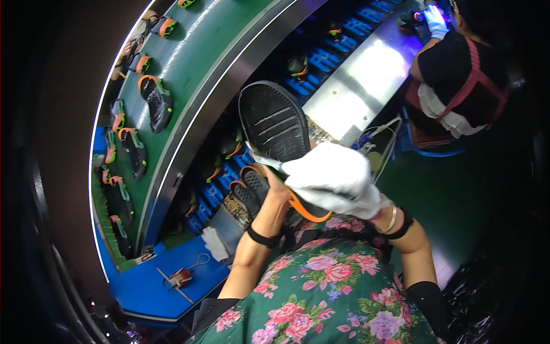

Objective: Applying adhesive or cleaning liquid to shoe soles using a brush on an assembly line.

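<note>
A black shoe with an orange rim at its near end is held up in front of me, its broad grooved face toward me. My left hand is bare and closed round the shoe's left side from below; most of its fingers are hidden behind it. My right hand, in a white glove, lies across the shoe's middle, its fingers bent against it and slightly blurred. A grey edge or strip shows by the gloved fingertips; I cannot tell what it is.
To the left, a green conveyor belt carries several black, orange and green shoes. Blue racks line its inner side. Soles rest beside my left forearm. A white glove is near a blue tabletop. A seated person works at the upper right.
</note>
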Tool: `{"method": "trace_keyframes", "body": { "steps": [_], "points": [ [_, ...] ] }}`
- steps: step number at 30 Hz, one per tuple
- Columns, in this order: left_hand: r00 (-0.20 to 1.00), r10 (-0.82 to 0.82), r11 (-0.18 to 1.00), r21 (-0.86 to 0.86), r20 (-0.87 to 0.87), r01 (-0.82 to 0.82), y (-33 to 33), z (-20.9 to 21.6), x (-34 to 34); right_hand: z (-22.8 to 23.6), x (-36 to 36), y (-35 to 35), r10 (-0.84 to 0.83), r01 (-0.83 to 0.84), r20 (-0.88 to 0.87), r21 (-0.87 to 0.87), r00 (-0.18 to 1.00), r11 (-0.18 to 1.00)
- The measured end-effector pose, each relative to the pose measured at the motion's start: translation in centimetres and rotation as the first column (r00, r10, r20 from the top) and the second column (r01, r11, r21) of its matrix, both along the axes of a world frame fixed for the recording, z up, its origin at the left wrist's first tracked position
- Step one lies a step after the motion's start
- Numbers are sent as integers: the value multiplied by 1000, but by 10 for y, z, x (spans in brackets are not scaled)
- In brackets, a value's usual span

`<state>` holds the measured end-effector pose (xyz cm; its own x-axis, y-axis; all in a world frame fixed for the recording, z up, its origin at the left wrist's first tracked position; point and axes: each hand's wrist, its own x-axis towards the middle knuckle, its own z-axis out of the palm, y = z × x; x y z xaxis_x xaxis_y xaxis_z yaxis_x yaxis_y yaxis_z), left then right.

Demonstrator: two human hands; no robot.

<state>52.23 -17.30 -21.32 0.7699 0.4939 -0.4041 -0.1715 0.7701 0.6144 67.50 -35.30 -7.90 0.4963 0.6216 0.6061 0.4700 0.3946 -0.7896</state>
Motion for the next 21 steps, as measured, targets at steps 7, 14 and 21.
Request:
{"method": "trace_keyframes", "body": {
  "steps": [7,14,21],
  "points": [
    [915,-350,930,192,201,314,-15,34,33,-10,-13,6,-126,121,189,37,974,992],
    [886,-319,937,-27,335,348,-11,57,36,-20,-7,-5,-63,62,85,8,994,998],
    [918,-291,936,-120,271,332,-12,70,43,-14,-3,-7,32,-32,-35,16,999,999]
  ]
}}
